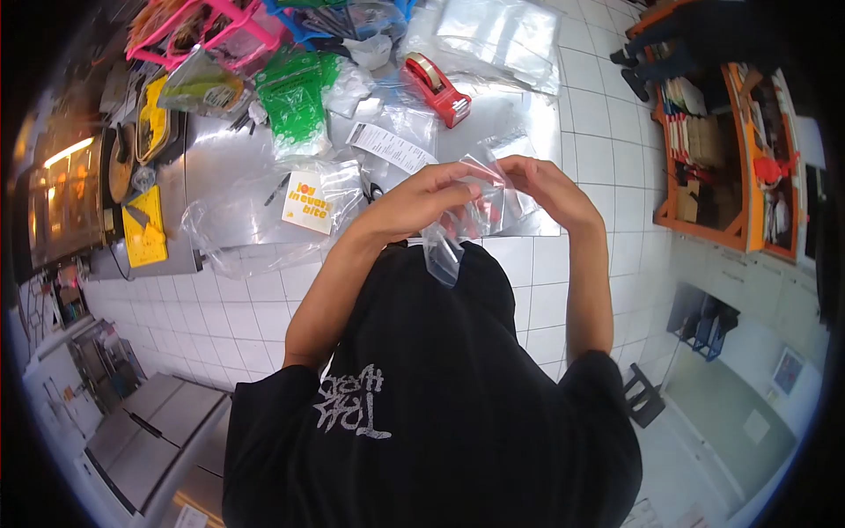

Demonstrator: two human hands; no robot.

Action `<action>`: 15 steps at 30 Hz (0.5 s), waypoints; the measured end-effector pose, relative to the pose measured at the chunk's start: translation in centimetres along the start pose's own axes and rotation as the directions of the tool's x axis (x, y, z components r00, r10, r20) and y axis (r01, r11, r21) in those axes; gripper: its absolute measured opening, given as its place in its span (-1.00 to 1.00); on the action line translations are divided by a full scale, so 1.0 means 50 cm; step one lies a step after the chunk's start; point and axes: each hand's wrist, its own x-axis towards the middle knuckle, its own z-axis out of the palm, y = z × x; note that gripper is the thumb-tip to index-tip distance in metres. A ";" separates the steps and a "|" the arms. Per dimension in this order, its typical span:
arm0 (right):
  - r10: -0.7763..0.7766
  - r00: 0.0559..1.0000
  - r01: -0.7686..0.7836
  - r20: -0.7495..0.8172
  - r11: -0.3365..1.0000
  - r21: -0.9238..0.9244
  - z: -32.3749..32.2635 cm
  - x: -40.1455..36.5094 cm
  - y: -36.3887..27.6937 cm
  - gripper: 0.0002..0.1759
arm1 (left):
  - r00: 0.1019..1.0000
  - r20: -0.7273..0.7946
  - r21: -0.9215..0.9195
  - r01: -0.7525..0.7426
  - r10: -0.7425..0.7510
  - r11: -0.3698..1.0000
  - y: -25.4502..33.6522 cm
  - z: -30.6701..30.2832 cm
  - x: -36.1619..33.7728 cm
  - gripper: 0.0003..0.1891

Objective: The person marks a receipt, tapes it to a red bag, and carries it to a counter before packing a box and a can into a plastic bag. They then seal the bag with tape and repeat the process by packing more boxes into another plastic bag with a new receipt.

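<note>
A clear plastic bag (443, 253) hangs between my hands at the table's front edge, its lower end against my black shirt. My left hand (437, 189) has its fingers closed on the bag from the left side. On the other side, my right hand (547, 187) curls its fingers round the bag's upper part. A white printed slip (390, 147) lies just beyond my left hand. Left of it, a card with orange lettering (308, 202) rests with clear plastic around it. The red tape dispenser (437, 91) stands beyond my hands.
Green bags (291, 97), a pink basket (231, 40) and stacked clear bags (497, 40) lie at the back of the metal table (224, 151). A yellow board (143, 231) is at left. Another person (700, 40) stands near the orange shelf (704, 231).
</note>
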 end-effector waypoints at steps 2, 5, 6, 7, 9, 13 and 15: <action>-0.002 0.992 -0.026 0.124 0.973 0.230 -0.012 0.006 0.009 -0.56 | 0.999 0.026 0.143 -0.028 0.025 0.989 0.024 0.007 -0.010 -0.59; -0.002 0.983 -0.023 0.182 0.991 0.133 0.013 0.008 -0.028 -0.69 | 0.998 0.017 0.180 -0.061 0.059 0.982 0.034 -0.008 -0.020 -0.55; -0.005 0.996 -0.006 0.094 0.994 0.113 0.027 0.005 -0.045 -0.73 | 0.998 0.012 0.179 -0.060 0.058 0.982 0.038 -0.014 -0.020 -0.55; -0.008 1.000 0.008 0.007 0.996 0.093 0.037 0.005 -0.052 -0.75 | 0.998 -0.002 0.217 -0.063 0.065 0.974 0.044 -0.022 -0.018 -0.53; -0.026 0.995 0.022 -0.100 0.999 -0.045 0.041 0.007 -0.051 -0.75 | 0.997 -0.031 0.248 -0.062 0.072 0.967 0.042 -0.035 -0.014 -0.50; -0.145 0.933 0.052 -0.331 0.960 -0.275 0.092 -0.007 -0.089 -0.73 | 0.439 -0.281 0.935 -0.076 0.853 0.347 0.010 -0.031 0.014 -0.53; -0.292 0.820 0.097 -0.492 0.918 -0.384 0.141 -0.010 -0.098 -0.76 | 0.696 -0.422 0.679 -0.182 0.581 0.711 0.033 0.029 -0.018 -0.60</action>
